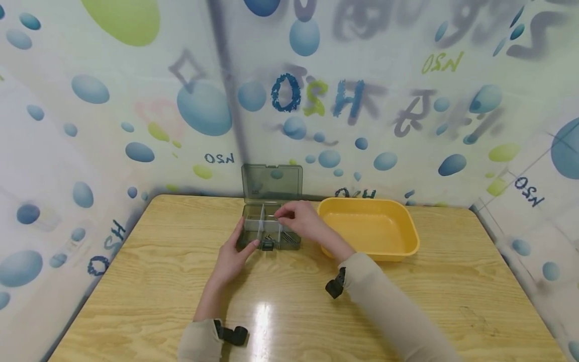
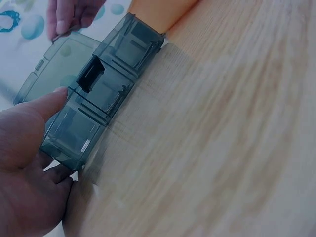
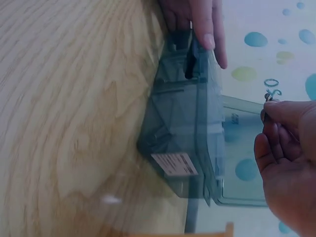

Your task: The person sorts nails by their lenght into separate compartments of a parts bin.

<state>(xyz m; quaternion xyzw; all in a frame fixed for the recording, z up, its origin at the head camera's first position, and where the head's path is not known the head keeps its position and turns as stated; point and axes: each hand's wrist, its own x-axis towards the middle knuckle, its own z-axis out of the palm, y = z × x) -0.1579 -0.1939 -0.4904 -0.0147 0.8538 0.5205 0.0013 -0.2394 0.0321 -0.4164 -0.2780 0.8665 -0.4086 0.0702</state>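
A grey, see-through compartment box [image 1: 250, 243] stands on the table, its hinged lid [image 1: 272, 181] raised at the back. My left hand [image 1: 230, 260] grips the box at its left front, with the thumb on the front edge and fingers along the left side. Above the right-hand compartments, my right hand [image 1: 302, 219] pinches a small metal piece [image 3: 267, 98] between thumb and fingertips; its exact kind is too small to tell. Slender metal pieces [image 1: 288, 237] lie in the front right compartment. More small pieces, some apparently threaded [image 2: 116, 100], lie in the front middle one.
A yellow plastic tray [image 1: 368, 252] stands right of the box, under my right forearm. The wooden table [image 1: 149, 281] meets a patterned wall covering [image 1: 389, 125] behind the box. A black latch [image 1: 268, 245] sits at the box front.
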